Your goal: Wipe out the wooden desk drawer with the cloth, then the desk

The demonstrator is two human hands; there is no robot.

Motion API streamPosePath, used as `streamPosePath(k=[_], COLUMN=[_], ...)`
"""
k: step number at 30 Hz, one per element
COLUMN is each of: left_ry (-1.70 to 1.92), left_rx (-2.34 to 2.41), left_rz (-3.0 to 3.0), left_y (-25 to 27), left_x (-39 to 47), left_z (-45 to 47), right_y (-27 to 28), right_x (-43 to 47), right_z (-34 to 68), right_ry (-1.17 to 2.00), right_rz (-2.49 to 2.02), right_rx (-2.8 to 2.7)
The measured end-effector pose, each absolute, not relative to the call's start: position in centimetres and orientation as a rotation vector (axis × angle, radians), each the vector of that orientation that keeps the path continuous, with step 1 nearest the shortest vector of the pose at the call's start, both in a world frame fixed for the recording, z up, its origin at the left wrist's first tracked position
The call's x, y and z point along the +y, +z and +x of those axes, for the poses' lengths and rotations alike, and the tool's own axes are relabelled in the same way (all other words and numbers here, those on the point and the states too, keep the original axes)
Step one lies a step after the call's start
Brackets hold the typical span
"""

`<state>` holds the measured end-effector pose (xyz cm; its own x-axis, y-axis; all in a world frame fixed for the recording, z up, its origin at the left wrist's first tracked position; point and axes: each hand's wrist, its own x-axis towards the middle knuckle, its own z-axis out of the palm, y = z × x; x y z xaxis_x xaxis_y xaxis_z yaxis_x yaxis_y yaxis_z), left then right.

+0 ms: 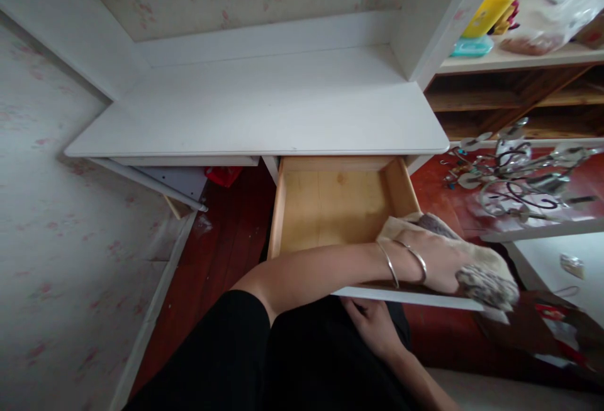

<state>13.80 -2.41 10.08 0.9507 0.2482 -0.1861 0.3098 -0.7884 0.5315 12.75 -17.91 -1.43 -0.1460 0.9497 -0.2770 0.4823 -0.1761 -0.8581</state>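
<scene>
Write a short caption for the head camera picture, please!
Left hand presses a cloth on the open wooden drawer under a white desk.

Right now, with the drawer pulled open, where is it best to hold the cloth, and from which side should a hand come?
Probably grip the cloth at its bunched part on the drawer's front right corner, coming from above. There it lies draped over the rim, under the left hand, so its folds stand up. The right hand rests below the front panel.
</scene>
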Motion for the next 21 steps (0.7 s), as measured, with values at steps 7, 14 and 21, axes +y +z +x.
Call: streamPosePath(k=[7, 14, 21], left_ry=[-0.137, -0.215, -0.393], left_rx=[0.412, 0.433, 0.471], left_rz=[2.476, 2.564, 2.489], left_y=[10.6, 11.2, 13.1], left_x=[-6.3, -6.0, -3.8], left_z=[12.6, 7.0, -4.6], right_y=[-5.3, -5.9, -4.4], right_x=[-19.6, -20.0, -19.1], right_z=[13.3, 13.3, 13.4], right_ry=[1.165, 1.126, 1.222], right_rz=[-1.809, -1.907, -1.818], right_rx=[-1.529, -1.513, -1.498])
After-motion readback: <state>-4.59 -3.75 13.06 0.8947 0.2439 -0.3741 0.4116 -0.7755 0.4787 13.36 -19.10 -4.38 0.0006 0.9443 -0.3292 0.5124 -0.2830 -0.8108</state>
